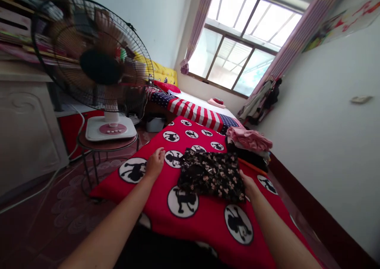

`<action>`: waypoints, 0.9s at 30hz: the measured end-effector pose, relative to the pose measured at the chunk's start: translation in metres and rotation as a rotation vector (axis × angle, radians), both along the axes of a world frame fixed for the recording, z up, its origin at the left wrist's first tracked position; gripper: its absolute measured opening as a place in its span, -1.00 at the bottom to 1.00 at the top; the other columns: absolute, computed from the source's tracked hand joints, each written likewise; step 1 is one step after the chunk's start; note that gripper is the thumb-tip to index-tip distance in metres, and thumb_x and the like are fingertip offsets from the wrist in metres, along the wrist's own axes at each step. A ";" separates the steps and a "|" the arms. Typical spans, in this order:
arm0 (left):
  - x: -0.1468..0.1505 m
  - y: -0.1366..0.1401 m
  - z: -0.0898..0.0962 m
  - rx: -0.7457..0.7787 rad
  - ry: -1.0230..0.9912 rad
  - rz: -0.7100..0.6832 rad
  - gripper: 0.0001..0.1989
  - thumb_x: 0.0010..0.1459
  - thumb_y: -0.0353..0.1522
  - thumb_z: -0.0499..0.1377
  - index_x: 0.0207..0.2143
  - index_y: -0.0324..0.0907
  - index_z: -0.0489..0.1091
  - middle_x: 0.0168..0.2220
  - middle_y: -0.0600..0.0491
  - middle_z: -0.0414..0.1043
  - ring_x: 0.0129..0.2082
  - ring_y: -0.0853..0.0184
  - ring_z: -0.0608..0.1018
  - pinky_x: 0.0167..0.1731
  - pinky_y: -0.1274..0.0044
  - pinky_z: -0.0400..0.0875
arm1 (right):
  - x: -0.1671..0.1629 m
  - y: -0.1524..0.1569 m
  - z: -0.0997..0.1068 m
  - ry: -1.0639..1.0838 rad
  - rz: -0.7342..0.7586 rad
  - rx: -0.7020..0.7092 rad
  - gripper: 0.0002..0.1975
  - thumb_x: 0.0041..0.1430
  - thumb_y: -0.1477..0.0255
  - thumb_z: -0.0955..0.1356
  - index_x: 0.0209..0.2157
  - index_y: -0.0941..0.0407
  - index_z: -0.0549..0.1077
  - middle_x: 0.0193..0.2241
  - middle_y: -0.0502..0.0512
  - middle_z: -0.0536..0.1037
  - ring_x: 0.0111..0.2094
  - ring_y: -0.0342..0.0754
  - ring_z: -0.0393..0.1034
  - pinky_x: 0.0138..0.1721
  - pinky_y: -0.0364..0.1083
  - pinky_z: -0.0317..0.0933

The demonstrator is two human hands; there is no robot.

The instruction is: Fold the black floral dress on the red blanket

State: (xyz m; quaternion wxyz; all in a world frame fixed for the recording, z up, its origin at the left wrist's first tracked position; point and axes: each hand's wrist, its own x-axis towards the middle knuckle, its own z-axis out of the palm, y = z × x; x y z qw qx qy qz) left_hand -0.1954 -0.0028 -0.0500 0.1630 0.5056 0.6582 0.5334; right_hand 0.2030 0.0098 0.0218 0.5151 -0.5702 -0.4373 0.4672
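A black garment (212,175) with a small pink floral print lies folded in a rough rectangle on the red blanket (204,221). My right hand (248,185) is at its right edge, the fingers partly hidden behind the cloth and seemingly gripping it. To the left of the garment, my left hand (155,163) hovers over the blanket, apart from the cloth. Its fingers are loosely bent and nothing shows in them. Just beyond the garment's right end sits a stack of folded clothes, with a pink piece (249,138) on top and darker ones beneath.
A running fan (111,128) stands on a round stool (108,143) to the left, its cord trailing over the floor. Behind is a bed with a stars-and-stripes cover (192,111) under the window (237,43). A white wall (335,134) rises on the right.
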 end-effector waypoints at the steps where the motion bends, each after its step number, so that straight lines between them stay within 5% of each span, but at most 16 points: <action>1: 0.000 0.001 -0.001 -0.001 0.010 -0.001 -0.60 0.27 -0.22 -0.07 0.03 -0.20 0.33 -0.14 -0.10 0.52 -0.16 0.22 0.54 -0.13 0.45 0.36 | 0.014 -0.012 -0.017 -0.024 -0.045 0.009 -0.74 0.03 0.18 0.36 -0.53 0.09 0.38 -0.63 0.13 0.52 -0.56 0.05 0.48 -0.52 0.00 0.40; 4: -0.002 0.003 -0.003 -0.012 0.044 -0.008 -0.61 0.25 -0.22 -0.05 0.02 -0.19 0.34 -0.16 -0.09 0.52 -0.15 0.21 0.54 -0.13 0.45 0.36 | 0.042 -0.041 -0.050 -0.093 -0.145 0.068 -0.72 -0.05 0.14 0.37 -0.53 0.06 0.35 -0.61 0.10 0.51 -0.55 0.01 0.47 -0.52 -0.04 0.39; 9: -0.001 0.000 -0.001 -0.048 0.105 -0.050 -0.62 0.19 -0.21 0.02 -0.02 -0.18 0.38 -0.17 -0.12 0.53 -0.13 0.14 0.53 -0.14 0.40 0.37 | 0.044 -0.055 -0.069 -0.207 -0.234 0.194 -0.61 -0.14 0.08 0.39 -0.37 0.11 0.43 -0.45 0.15 0.57 -0.41 0.05 0.50 -0.42 -0.01 0.40; 13: 0.018 -0.010 0.004 -0.030 0.123 -0.202 -0.63 0.19 -0.17 0.02 -0.08 -0.16 0.42 -0.24 -0.05 0.56 -0.20 0.20 0.56 -0.20 0.46 0.41 | 0.030 -0.056 -0.076 -0.328 -0.301 0.317 -0.59 -0.12 0.12 0.38 -0.32 0.14 0.45 -0.34 0.19 0.57 -0.26 0.10 0.47 -0.25 0.03 0.36; 18: 0.049 -0.033 0.011 0.105 0.136 -0.447 -0.66 0.21 -0.16 0.02 -0.18 -0.16 0.46 -0.13 -0.02 0.51 -0.10 0.27 0.51 -0.12 0.50 0.40 | 0.021 -0.060 -0.078 -0.494 -0.375 0.404 -0.66 -0.05 0.17 0.35 -0.33 0.15 0.46 -0.32 0.19 0.53 -0.32 0.05 0.43 -0.20 0.05 0.29; 22: 0.060 -0.048 0.017 0.254 0.258 -0.726 -0.66 0.00 -0.16 0.27 -0.17 -0.10 0.48 -0.02 -0.05 0.41 0.03 0.20 0.41 0.05 0.39 0.30 | 0.020 -0.063 -0.078 -0.614 -0.345 0.446 -0.71 0.00 0.20 0.33 -0.35 0.13 0.47 -0.31 0.16 0.52 -0.32 0.01 0.40 -0.17 0.02 0.27; 24: 0.062 -0.050 0.017 0.255 0.353 -0.776 -0.64 -0.09 -0.18 0.34 -0.20 -0.07 0.50 0.00 -0.04 0.38 0.05 0.17 0.38 0.08 0.35 0.26 | 0.019 -0.063 -0.077 -0.652 -0.334 0.451 -0.73 0.02 0.21 0.32 -0.36 0.13 0.47 -0.32 0.16 0.51 -0.33 0.01 0.40 -0.17 0.02 0.27; 27: 0.063 -0.045 0.013 0.230 0.389 -0.768 -0.83 0.02 -0.23 0.27 -0.34 -0.10 0.52 -0.06 -0.03 0.42 0.00 0.21 0.40 0.05 0.37 0.28 | 0.019 -0.063 -0.078 -0.681 -0.329 0.451 -0.73 0.05 0.21 0.30 -0.37 0.13 0.46 -0.33 0.16 0.51 -0.34 0.00 0.40 -0.20 0.00 0.28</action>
